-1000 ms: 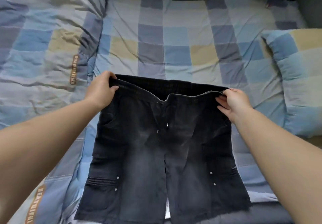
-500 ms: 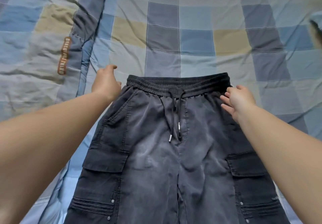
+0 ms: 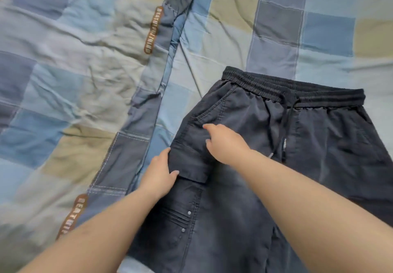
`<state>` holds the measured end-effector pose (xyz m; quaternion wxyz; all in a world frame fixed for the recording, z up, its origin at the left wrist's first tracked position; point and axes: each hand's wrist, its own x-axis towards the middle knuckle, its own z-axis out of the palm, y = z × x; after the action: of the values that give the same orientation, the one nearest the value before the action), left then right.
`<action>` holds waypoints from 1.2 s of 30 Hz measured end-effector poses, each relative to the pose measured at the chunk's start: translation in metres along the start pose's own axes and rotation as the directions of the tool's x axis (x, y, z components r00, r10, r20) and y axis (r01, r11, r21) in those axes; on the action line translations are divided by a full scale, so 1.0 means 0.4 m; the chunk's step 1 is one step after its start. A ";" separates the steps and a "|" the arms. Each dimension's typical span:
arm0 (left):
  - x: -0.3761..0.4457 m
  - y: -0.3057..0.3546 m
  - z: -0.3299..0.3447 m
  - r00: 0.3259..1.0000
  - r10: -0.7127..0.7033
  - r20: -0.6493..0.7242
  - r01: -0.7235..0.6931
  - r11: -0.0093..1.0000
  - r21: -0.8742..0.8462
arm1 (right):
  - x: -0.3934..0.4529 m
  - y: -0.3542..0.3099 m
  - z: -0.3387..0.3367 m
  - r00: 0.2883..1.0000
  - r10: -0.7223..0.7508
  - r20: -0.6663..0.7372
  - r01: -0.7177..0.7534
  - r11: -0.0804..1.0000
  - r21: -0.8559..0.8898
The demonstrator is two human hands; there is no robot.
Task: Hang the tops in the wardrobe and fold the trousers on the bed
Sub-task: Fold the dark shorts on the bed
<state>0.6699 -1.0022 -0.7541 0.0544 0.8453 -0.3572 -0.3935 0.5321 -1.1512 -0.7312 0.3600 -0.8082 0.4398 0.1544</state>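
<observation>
Trousers (image 3: 297,166) now lie flat on the bed (image 3: 212,28), waistband released; left hand (image 3: 158,177) grips their side seam, right hand (image 3: 225,143) presses loosely curled beside it, ready for folding.

Soft, even light; slight motion blur, wide-angle bending at edges.

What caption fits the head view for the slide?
Both hands on dark cargo trousers spread flat on a checked bedsheet: left hand grips the outer edge, right hand presses near the pocket.
</observation>
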 end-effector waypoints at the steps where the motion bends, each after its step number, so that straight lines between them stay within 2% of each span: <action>1: -0.010 -0.013 0.011 1.000 0.012 -0.024 -0.012 1.000 -0.020 | 0.011 -0.033 0.023 0.998 -0.050 0.031 0.052 0.996 -0.078; 4: -0.038 -0.079 0.039 0.996 0.019 -0.084 -0.020 1.000 -0.018 | 0.051 -0.118 0.094 0.991 -0.098 0.088 0.115 0.968 -0.222; 7: -0.072 -0.121 0.048 0.999 -0.005 -0.052 0.005 1.000 0.013 | 0.088 -0.144 0.123 0.997 -0.030 0.068 0.047 0.965 -0.260; 10: -0.129 -0.164 0.058 1.000 0.028 -0.010 -0.027 0.997 0.068 | 0.106 -0.162 0.153 0.999 0.032 0.022 -0.025 0.960 -0.278; 13: -0.191 -0.182 0.073 0.991 0.127 0.042 -0.131 0.981 0.141 | 0.096 -0.174 0.183 0.993 0.070 -0.090 -0.092 0.959 -0.269; 16: -0.247 -0.158 0.074 0.968 0.241 0.067 -0.247 0.963 0.111 | 0.074 -0.175 0.177 0.962 0.203 -0.185 -0.218 0.973 -0.068; 20: -0.356 -0.072 0.101 0.928 0.362 0.089 -0.363 0.932 -0.006 | 0.015 -0.133 0.128 0.899 0.344 -0.269 -0.249 0.910 0.331; 22: -0.409 -0.007 0.122 0.903 0.427 0.056 -0.422 0.904 -0.071 | -0.022 -0.093 0.088 0.876 0.384 -0.291 -0.244 0.874 0.420; 25: -0.465 0.081 0.169 0.865 0.500 0.039 -0.494 0.862 -0.113 | -0.075 -0.025 0.026 0.874 0.398 -0.279 -0.252 0.862 0.441; 28: -0.520 0.179 0.230 0.840 0.537 0.085 -0.529 0.843 -0.098 | -0.149 0.086 -0.034 0.875 0.390 -0.285 -0.239 0.862 0.447; 33: -0.584 0.315 0.332 0.809 0.569 0.144 -0.561 0.822 -0.096 | -0.280 0.273 -0.087 0.855 0.332 -0.398 -0.170 0.905 0.390; 36: -0.645 0.406 0.439 0.796 0.578 0.182 -0.571 0.816 -0.092 | -0.390 0.428 -0.107 0.839 0.372 -0.397 -0.212 0.896 0.391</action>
<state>0.3429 -0.9221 -0.6520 0.1485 0.6518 -0.5938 -0.4478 0.3004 -1.1490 -0.6897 0.3474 -0.6711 0.6517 -0.0650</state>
